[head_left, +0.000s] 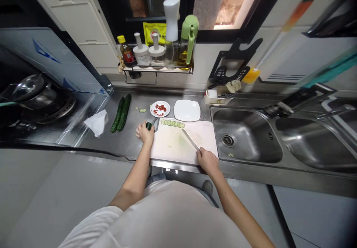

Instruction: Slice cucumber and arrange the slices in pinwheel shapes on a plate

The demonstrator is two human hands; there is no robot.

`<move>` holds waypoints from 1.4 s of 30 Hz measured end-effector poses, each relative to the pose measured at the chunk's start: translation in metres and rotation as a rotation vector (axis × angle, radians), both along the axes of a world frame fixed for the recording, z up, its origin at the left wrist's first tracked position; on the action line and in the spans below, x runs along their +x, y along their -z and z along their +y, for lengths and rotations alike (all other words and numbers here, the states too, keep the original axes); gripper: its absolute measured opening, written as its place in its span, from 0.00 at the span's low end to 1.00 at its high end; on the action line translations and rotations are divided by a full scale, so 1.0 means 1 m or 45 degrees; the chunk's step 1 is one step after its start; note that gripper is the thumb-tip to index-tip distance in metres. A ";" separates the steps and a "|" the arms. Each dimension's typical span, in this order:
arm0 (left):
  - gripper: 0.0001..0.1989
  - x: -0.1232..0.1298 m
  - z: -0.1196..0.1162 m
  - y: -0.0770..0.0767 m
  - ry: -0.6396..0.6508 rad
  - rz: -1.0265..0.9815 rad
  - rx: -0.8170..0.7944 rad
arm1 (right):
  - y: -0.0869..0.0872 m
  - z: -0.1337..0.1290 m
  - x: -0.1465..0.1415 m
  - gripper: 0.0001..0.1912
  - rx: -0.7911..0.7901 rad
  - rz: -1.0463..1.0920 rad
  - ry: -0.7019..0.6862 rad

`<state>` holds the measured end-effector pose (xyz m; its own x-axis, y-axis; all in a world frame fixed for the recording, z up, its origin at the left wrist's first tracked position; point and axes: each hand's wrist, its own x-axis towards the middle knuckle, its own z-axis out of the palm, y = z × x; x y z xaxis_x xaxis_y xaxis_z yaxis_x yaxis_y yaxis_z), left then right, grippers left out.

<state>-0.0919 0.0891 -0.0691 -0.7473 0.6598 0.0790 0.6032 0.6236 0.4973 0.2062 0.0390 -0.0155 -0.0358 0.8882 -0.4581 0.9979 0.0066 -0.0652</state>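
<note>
A short dark green cucumber piece (148, 126) is in the grip of my left hand (145, 133), just left of the cutting board's handle. My right hand (208, 160) is closed round the handle of a knife (191, 140), whose blade points up and left over the pale pink cutting board (167, 147). Several thin cucumber slices (173, 123) lie overlapping in a row along the board's top edge. Beyond the board are a white plate with chopped red bits (160, 109) and a bare white square plate (187, 110). Two whole cucumbers (121, 113) lie further left.
Two steel sinks (247, 134) are to the right, under a faucet (287, 105). A rack (158, 68) with bottles and jars hangs on the back wall. Crumpled white paper (96, 123) lies on the left counter, near a stove with a pot (41, 99). Small cucumber scraps (142, 110) sit beside the plate.
</note>
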 end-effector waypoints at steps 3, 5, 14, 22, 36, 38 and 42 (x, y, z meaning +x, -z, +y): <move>0.22 0.027 0.001 -0.006 0.202 0.124 0.051 | -0.001 0.000 0.000 0.19 0.001 0.014 0.016; 0.19 0.048 0.004 -0.008 0.444 0.102 0.061 | -0.002 0.000 0.001 0.19 0.007 0.027 0.025; 0.17 0.108 0.039 -0.004 0.907 -0.008 -0.119 | -0.005 0.001 0.003 0.19 -0.033 0.063 0.077; 0.16 0.114 0.053 0.001 0.963 0.077 -0.204 | -0.005 0.003 0.005 0.18 -0.040 0.106 0.119; 0.08 0.103 0.043 -0.009 0.748 -0.336 -0.147 | -0.004 0.004 0.006 0.18 -0.041 0.106 0.109; 0.07 0.094 0.035 -0.007 0.690 -0.416 -0.161 | -0.004 0.004 0.006 0.18 -0.042 0.107 0.102; 0.07 0.071 0.017 -0.002 0.655 -0.492 -0.196 | -0.004 0.004 0.006 0.19 -0.029 0.102 0.086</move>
<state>-0.0205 0.1058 -0.0670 -0.2894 0.9225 -0.2555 0.6389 0.3849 0.6660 0.2123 0.0431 -0.0111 -0.0139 0.8794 -0.4759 0.9875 -0.0625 -0.1443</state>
